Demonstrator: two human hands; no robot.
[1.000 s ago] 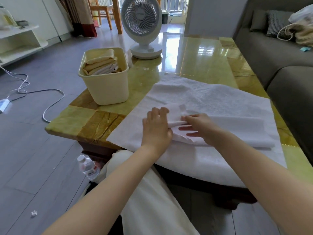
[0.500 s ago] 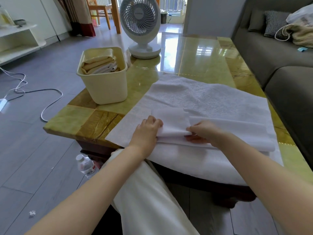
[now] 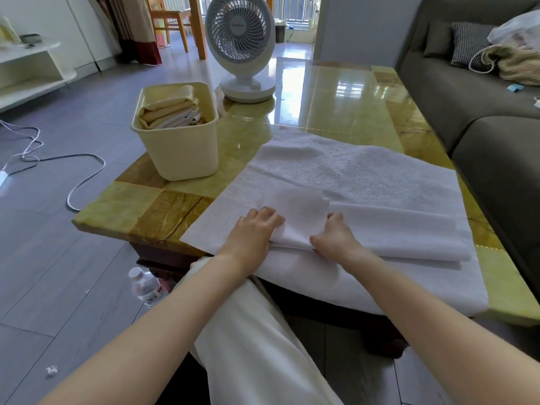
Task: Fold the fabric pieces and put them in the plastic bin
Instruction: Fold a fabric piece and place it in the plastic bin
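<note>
White fabric piece [image 3: 304, 210] lies at the desk's [image 3: 336, 112] near edge; left hand [image 3: 252, 235] and right hand [image 3: 334, 238] grip its fold, fingertips hidden.

One cam, worn on the person's head. It looks fwd & down w/ a wide view. The left hand [image 3: 251, 233] & right hand [image 3: 333, 239], on the white cloth [image 3: 304, 209], are close, mid-pic. The table [image 3: 336, 112] runs away from the cam; fan [image 3: 239, 36] & sofa [image 3: 467, 92] are far back.

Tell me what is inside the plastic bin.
Folded fabric pieces fill the plastic bin: cream ones with white ones beside them. Anything beneath them is hidden by the bin's walls.
</note>
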